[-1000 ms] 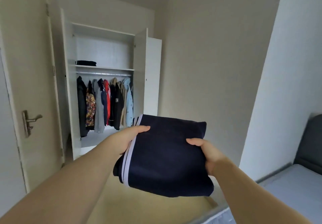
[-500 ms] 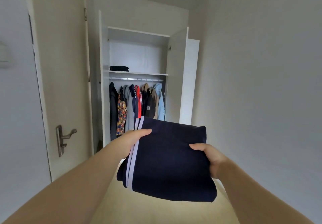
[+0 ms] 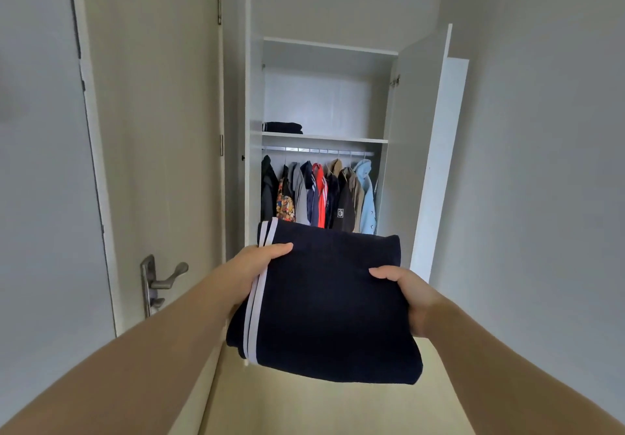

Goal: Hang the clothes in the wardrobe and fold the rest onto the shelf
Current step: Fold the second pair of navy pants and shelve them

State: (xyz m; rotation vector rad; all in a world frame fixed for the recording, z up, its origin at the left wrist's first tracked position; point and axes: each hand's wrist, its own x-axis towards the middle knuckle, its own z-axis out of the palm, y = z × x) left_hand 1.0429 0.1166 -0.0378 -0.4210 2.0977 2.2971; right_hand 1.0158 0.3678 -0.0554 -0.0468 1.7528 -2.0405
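Nearer the wardrobe than a moment ago, the folded navy cloth garment with two white stripes (image 3: 324,302) lies flat between my hands. My left hand (image 3: 258,265) grips its striped edge, thumb on top; my right hand (image 3: 409,296) grips the opposite edge. Beyond stands the open white wardrobe (image 3: 406,130): coloured jackets (image 3: 318,194) hang from its rail, and a dark folded pile (image 3: 282,127) sits at the left end of the white shelf (image 3: 345,138).
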